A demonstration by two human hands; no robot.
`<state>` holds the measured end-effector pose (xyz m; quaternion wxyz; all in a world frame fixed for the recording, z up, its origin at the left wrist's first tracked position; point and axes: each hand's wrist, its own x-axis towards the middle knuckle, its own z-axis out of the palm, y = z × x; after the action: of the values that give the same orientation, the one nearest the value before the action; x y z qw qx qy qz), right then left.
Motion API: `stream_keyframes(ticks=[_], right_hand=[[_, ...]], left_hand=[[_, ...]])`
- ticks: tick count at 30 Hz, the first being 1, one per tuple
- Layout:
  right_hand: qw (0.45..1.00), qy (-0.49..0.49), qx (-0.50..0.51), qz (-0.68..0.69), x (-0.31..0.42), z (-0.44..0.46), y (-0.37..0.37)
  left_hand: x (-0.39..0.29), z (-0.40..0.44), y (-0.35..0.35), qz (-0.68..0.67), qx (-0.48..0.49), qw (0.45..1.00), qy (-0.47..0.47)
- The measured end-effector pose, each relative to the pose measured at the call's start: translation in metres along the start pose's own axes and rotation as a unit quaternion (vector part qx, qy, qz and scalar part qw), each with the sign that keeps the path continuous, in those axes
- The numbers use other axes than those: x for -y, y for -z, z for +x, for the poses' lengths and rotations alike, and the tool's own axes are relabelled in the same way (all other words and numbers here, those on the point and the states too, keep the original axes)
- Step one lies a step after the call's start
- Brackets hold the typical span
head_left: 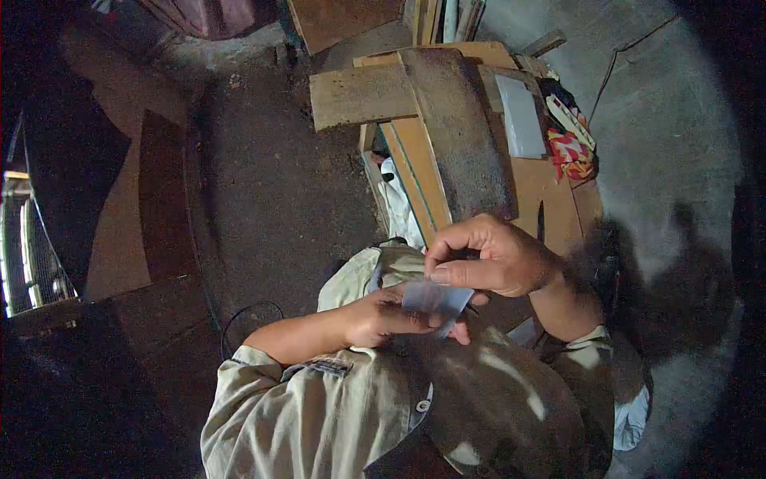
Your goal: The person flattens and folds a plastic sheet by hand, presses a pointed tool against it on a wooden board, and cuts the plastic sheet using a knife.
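Note:
A small, clear plastic piece [437, 300], perhaps a sheet or bag, is held in front of the body. My left hand [391, 318] is closed around its lower left part, with the thumb lying across it. Above and to the right, my right hand [495, 259] pinches its upper edge between thumb and forefinger. The fingertips of both hands are close together. Some of the left fingers show behind and below the plastic.
Wooden boards [459, 128] lie ahead on a bench, with a white flat case [520, 116] on the right. Beside it are a red and yellow packet [572, 156] and a white strip [570, 121]. White cloth [401, 209] sits below the boards. A wall stands right.

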<state>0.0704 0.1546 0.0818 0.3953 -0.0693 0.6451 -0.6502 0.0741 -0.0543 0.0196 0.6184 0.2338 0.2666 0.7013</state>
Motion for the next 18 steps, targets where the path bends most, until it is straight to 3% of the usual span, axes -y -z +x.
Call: stream_keyframes(ticks=[5, 8, 11, 13, 15, 17, 18], right_hand=[[1.0, -0.009, -0.004, -0.025, 0.006, -0.003, -0.001], [0.998, 0.018, -0.065, -0.008, 0.011, -0.006, -0.011], [0.977, 0.131, -0.105, -0.135, 0.006, -0.006, -0.014], [0.945, 0.157, -0.133, -0.256, 0.004, -0.006, -0.015], [0.933, 0.178, -0.143, -0.279, 0.002, -0.004, -0.015], [0.919, 0.199, -0.153, -0.302, 0.003, -0.005, -0.015], [0.927, 0.16, -0.172, -0.293, 0.007, -0.007, -0.017]], left_hand=[[0.003, 0.0, 0.0, -0.043, -0.019, 0.999, 0.003], [0.009, -0.003, 0.003, -0.084, -0.041, 0.996, -0.013], [0.018, -0.009, 0.009, 0.018, -0.127, 0.992, 0.014], [0.011, -0.008, 0.009, -0.008, -0.093, 0.996, 0.007], [0.003, -0.008, 0.002, -0.033, -0.06, 0.998, -0.001], [-0.005, -0.008, -0.008, -0.068, -0.179, 0.98, 0.051], [-0.007, -0.007, -0.011, -0.084, -0.238, 0.965, 0.077]])
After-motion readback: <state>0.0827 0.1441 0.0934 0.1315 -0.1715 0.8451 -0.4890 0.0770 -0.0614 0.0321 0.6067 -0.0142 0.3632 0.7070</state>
